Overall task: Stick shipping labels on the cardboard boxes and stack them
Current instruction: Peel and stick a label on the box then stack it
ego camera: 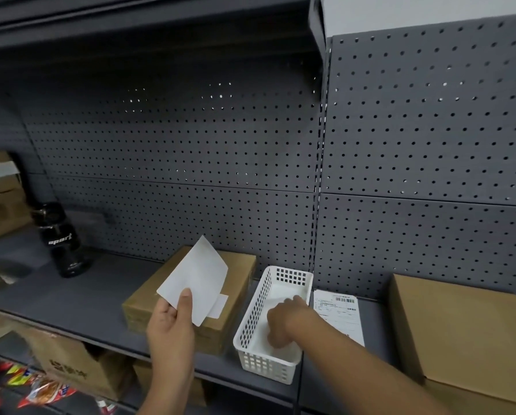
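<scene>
left hand (170, 322) pinches label sheet (199, 280) by its lower corner, over cardboard box (238, 265) on shelf (86, 295) | right hand (283, 322) down in basket (265, 366); grip unclear | sheet looks light, floppy; best held by edges

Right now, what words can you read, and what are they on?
"sport": on the black bottle.
Printed shipping label beside the white basket: barcode and text, too small to read.
Lower-shelf cardboard box: dark characters, too blurred.
Snack packets: blurred.

White label sheet (196, 274) tilts above a brown cardboard box (239, 265).
</scene>
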